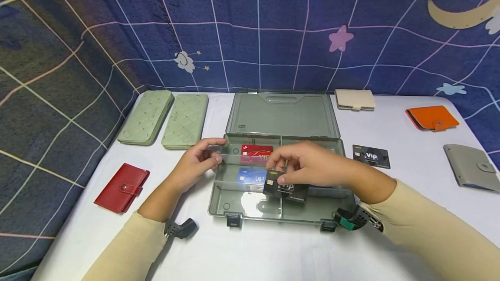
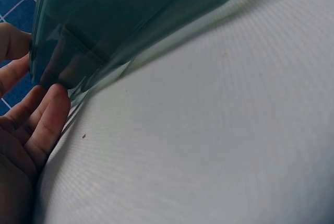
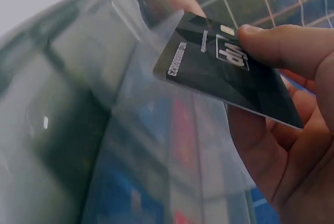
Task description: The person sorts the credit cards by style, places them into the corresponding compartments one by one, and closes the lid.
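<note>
My right hand [image 1: 308,166] pinches a black VIP card [image 1: 289,189] between thumb and fingers, tilted above the grey see-through plastic box [image 1: 246,220]. In the right wrist view the same black card [image 3: 224,72] shows its printed face, thumb on top and fingers beneath. My left hand [image 1: 195,159] touches the box's left side near its back corner, fingers loosely bent; the left wrist view shows the fingertips [image 2: 55,109] against the box wall [image 2: 130,20]. Inside the box, a red VIP card [image 1: 255,153] lies in the back row. Behind the held card, a blue VIP card [image 1: 250,175] is partly hidden in the middle row.
The box's lid [image 1: 283,114] lies open behind it. Another black VIP card [image 1: 371,156] lies to the right. Around stand two green wallets [image 1: 146,118], a red card holder [image 1: 122,187], a cream one [image 1: 354,99], an orange one [image 1: 431,117] and a grey one [image 1: 472,166].
</note>
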`<action>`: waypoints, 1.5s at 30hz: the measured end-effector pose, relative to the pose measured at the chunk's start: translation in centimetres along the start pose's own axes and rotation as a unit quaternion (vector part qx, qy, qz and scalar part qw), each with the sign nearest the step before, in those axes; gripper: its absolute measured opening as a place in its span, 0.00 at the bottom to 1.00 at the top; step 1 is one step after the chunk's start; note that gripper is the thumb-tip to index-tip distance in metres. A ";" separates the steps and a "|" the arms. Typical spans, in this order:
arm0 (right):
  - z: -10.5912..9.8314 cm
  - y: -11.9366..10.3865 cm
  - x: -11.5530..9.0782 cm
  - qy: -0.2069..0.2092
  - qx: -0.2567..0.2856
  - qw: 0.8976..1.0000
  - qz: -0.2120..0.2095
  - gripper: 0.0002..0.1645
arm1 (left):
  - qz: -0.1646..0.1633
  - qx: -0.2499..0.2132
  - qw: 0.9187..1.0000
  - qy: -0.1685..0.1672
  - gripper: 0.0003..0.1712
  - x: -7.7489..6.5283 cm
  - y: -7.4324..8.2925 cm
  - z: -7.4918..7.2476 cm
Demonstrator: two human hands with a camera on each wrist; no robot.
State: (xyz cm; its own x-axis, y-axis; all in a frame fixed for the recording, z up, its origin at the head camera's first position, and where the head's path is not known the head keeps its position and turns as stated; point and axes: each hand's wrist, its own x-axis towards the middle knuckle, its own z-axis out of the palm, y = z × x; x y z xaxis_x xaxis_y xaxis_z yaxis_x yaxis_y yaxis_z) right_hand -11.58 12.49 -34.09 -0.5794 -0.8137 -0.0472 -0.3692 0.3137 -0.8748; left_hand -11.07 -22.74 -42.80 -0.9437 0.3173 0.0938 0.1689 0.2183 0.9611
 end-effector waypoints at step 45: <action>5.6 -1.7 3.5 -0.063 -0.158 0.979 -0.116 0.23 | 0.015 0.006 1.000 -0.008 0.26 0.0 -0.2 0.0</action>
State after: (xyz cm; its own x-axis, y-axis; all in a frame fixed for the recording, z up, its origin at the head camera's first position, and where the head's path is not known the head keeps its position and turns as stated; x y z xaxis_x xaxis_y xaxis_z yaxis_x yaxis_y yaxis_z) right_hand -8.87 6.38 -35.46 -0.3664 -0.9287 0.0575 -0.6981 0.2335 -0.6769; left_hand -11.12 -22.81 -42.98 -0.9334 0.3390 0.1174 0.2001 0.2204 0.9547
